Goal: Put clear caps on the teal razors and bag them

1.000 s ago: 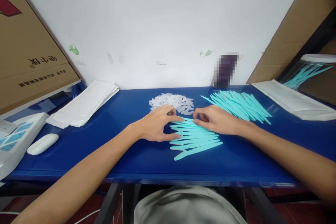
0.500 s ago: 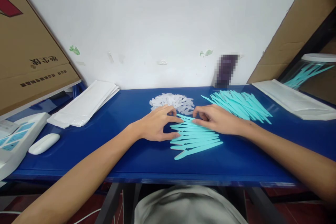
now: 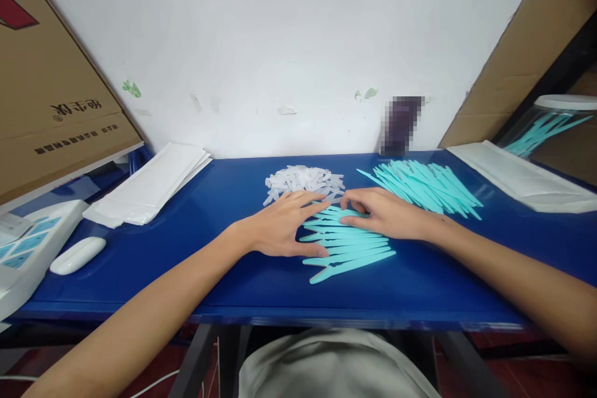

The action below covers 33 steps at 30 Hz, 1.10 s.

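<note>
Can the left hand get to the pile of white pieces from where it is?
Probably yes: the left hand lies flat on the teal sticks, fingertips just short of the white pieces, with nothing between.

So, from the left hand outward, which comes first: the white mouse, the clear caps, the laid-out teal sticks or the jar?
1. Laid-out teal sticks, touching the left hand.
2. Clear caps, just behind.
3. White mouse, far left.
4. Jar, far right.
</note>
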### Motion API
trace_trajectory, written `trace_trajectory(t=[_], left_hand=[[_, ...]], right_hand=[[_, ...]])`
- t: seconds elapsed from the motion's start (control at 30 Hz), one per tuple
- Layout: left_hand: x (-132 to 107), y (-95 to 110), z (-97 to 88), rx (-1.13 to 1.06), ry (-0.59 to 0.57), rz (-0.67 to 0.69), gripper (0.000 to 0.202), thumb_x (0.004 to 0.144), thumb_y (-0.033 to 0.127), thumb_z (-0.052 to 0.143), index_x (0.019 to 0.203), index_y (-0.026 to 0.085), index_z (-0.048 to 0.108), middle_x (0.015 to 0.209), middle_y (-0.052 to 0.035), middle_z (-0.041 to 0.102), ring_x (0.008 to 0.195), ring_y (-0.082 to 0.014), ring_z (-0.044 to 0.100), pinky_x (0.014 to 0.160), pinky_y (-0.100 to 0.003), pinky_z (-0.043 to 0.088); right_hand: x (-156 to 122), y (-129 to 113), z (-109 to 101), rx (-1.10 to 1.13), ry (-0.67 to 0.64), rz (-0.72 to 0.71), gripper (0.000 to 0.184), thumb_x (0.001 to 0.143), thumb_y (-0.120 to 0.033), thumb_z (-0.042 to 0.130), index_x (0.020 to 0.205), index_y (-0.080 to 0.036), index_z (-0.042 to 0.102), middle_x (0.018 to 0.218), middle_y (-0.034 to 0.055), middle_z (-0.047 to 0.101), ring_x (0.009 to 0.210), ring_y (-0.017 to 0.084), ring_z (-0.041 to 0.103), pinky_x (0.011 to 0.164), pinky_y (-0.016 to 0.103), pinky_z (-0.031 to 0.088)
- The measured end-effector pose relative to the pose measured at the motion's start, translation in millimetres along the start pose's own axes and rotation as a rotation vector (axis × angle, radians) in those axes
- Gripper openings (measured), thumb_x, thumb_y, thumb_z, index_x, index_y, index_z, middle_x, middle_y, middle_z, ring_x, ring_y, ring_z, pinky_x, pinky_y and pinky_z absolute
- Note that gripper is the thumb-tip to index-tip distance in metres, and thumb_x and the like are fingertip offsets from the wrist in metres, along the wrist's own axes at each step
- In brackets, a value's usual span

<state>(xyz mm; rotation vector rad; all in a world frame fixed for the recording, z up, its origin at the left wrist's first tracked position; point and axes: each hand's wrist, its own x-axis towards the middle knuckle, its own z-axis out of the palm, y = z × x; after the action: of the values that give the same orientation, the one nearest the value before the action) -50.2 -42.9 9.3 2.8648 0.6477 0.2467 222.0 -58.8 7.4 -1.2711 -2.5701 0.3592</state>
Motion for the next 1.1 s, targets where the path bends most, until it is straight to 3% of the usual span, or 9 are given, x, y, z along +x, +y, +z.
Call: trace_trajectory(t=[0.17, 0.43, 0.83, 1.1], left_hand=[[2, 6, 3.7, 0.001, -0.060, 0.017, 0.094, 0.086, 0.078, 0.051, 0.158, 0.022, 0.029, 0.162, -0.0142, 0.034, 0.146, -0.0378, 0.031, 0.116, -0.056, 0.025], [3, 8, 0.1, 0.006, -0.037, 0.017, 0.092, 0.084, 0.078, 0.054, 0.153, 0.018, 0.040, 0.153, -0.0153, 0.046, 0.138, -0.0358, 0.041, 0.112, -0.051, 0.031], [2, 14, 1.8, 0.029, -0.065, -0.006, 0.104, 0.076, 0.083, 0.059, 0.156, 0.022, 0.034, 0.157, -0.0144, 0.040, 0.141, -0.0403, 0.034, 0.114, -0.054, 0.028], [3, 17, 2.5, 0.032, -0.054, 0.025, 0.108, 0.073, 0.081, 0.064, 0.157, 0.021, 0.033, 0.153, -0.0152, 0.045, 0.140, -0.0402, 0.035, 0.114, -0.053, 0.028]], right_hand=[[-1, -1, 0, 0.005, 0.007, -0.009, 0.037, 0.095, -0.056, 0.052, 0.105, -0.020, 0.058, 0.074, -0.0014, 0.051, 0.061, 0.014, 0.043, 0.059, 0.026, 0.029], [-3, -8, -3, 0.030, -0.044, -0.031, 0.044, 0.090, -0.063, 0.058, 0.105, -0.021, 0.055, 0.079, -0.0007, 0.050, 0.066, 0.015, 0.045, 0.061, 0.026, 0.030], [-3, -6, -1, 0.039, -0.043, -0.054, 0.048, 0.088, -0.066, 0.060, 0.105, -0.022, 0.053, 0.083, -0.0003, 0.052, 0.069, 0.016, 0.047, 0.063, 0.027, 0.032], [-3, -11, -1, 0.025, -0.062, -0.076, 0.057, 0.079, -0.073, 0.065, 0.102, -0.021, 0.055, 0.086, 0.0012, 0.055, 0.072, 0.018, 0.049, 0.064, 0.028, 0.033]])
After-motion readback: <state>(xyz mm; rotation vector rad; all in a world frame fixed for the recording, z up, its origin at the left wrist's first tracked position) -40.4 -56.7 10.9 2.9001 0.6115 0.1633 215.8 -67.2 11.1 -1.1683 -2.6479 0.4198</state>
